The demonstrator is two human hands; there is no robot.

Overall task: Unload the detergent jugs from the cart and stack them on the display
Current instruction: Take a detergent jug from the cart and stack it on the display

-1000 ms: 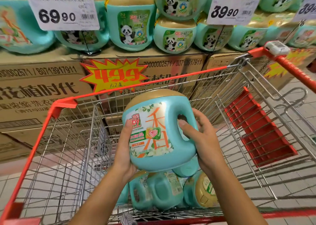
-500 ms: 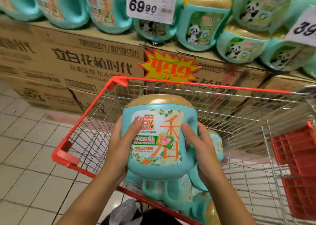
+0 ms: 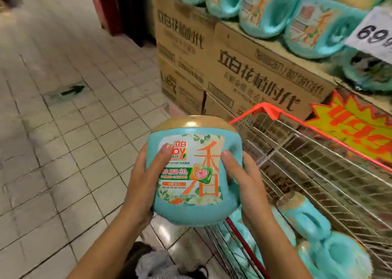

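**Left of the cart, one jug in both hands**

Left hand [image 3: 146,185] and right hand [image 3: 246,185] clasp the jug [image 3: 191,179] by its sides, thumbs across the label, cap up, over the floor just beside the cart [image 3: 265,108]. Best to keep both palms on it, carry it level, and seat it label-out on the display [image 3: 233,45]. Count: one jug held, at least three in the cart, four or more displayed.

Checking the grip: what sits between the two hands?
The head view shows the teal detergent jug between the left hand and right hand, each gripping a side, thumbs on its label.
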